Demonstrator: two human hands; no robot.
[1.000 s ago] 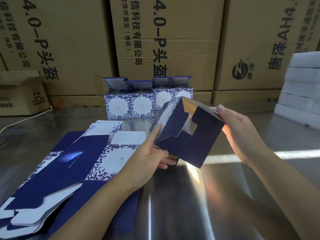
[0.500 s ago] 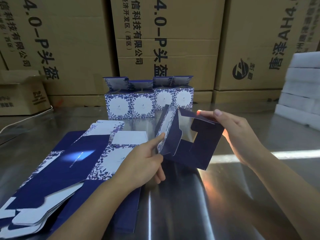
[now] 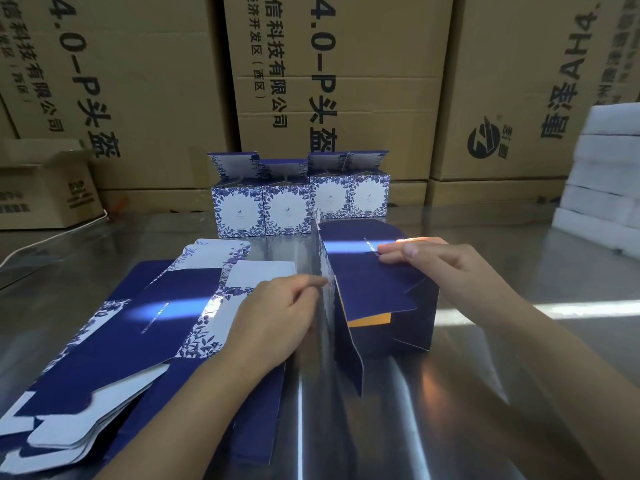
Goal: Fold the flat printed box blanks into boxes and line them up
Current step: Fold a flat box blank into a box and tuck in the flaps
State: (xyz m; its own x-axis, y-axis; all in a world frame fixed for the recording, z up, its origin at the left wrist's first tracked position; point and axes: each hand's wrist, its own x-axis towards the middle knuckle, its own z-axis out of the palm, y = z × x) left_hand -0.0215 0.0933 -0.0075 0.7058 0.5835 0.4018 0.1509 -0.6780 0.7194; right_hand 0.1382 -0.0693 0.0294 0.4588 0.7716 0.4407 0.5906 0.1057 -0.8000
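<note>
A half-folded navy and white box [image 3: 374,292] stands on the shiny metal table [image 3: 519,306] in the middle. My left hand [image 3: 277,317] pinches its left wall at the near corner. My right hand [image 3: 433,261] lies on the navy top flap, with straight fingers pressing it down. One bottom flap hangs loose toward me. A stack of flat printed blanks [image 3: 114,341] lies at the left. Several folded boxes [image 3: 298,199] with floral print stand in a row at the back, lids up.
Large brown cartons [image 3: 346,81] wall off the far side of the table. A small open carton [image 3: 45,188] sits at the back left. White foam blocks [image 3: 609,174] are stacked at the right edge.
The box came down from mid-air onto the table and turned upright. My right hand folded the navy flap over its top, and my left hand shifted to the left wall.
</note>
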